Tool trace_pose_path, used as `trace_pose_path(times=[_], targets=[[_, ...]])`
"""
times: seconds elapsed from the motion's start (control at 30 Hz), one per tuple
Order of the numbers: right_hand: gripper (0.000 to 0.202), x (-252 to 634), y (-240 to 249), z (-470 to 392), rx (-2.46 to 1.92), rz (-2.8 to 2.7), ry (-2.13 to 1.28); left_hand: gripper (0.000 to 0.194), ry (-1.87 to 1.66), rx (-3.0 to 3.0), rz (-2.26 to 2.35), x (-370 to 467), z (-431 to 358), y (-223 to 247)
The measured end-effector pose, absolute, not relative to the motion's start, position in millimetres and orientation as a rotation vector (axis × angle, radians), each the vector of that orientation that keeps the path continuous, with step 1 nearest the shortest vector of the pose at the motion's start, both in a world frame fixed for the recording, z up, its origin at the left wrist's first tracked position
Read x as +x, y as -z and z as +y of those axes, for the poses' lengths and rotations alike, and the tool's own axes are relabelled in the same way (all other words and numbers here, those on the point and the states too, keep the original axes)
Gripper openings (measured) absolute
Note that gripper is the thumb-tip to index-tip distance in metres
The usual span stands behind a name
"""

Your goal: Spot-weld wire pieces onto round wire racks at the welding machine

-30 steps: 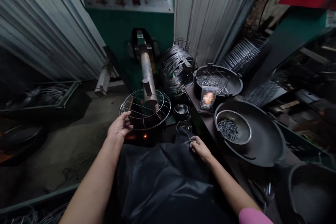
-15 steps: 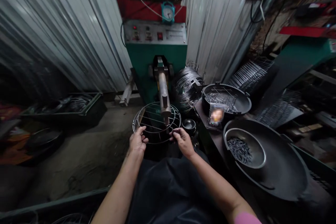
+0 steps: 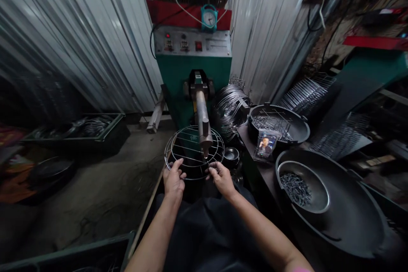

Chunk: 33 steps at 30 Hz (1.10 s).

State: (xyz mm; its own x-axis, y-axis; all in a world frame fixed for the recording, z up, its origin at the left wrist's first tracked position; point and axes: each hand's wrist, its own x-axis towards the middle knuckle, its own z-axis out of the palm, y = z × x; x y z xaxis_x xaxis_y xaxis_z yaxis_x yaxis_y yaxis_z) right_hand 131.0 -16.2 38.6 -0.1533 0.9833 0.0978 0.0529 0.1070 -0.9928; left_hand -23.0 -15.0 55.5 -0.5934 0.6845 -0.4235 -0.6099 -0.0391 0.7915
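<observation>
My left hand point(image 3: 174, 178) is closed on the near left rim of a round wire rack point(image 3: 188, 151), its thumb on top. Two rings and several parallel cross wires make up this rack, which lies roughly level. At the rack's near right edge, my right hand point(image 3: 221, 178) pinches with thumb and fingertips. Whatever is between those fingertips is too small and dark to make out. Just above them, the pointed tip of a thick metal rod point(image 3: 204, 123) comes down over the rack. The rod juts from a green machine point(image 3: 174, 68).
On the right, a large dark pan point(image 3: 350, 216) holds a bowl point(image 3: 322, 187) of small metal pieces. Behind it stands another pan point(image 3: 301, 129) with wire parts and a small plastic packet point(image 3: 266, 143). Wire rings point(image 3: 231, 104) hang beside the machine. A bin point(image 3: 105, 134) stands left.
The whole view has shifted slightly, so the machine and pans appear lower and further right. Both hands stay at the rack's near edge, and the left hand appears nearer to the right one.
</observation>
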Motion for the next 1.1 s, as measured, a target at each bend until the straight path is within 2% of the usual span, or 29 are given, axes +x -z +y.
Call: trace_pose_path(times=[0.93, 1.1], targets=[[0.011, 132, -46, 0, -1.045, -1.413, -1.295, 0.048, -1.771, -0.041, 1.316, -25, -7, -53], [0.017, 127, -49, 2, -1.045, -1.335, -1.39, 0.045, -1.753, -0.014, 1.375, -24, -11, -55]])
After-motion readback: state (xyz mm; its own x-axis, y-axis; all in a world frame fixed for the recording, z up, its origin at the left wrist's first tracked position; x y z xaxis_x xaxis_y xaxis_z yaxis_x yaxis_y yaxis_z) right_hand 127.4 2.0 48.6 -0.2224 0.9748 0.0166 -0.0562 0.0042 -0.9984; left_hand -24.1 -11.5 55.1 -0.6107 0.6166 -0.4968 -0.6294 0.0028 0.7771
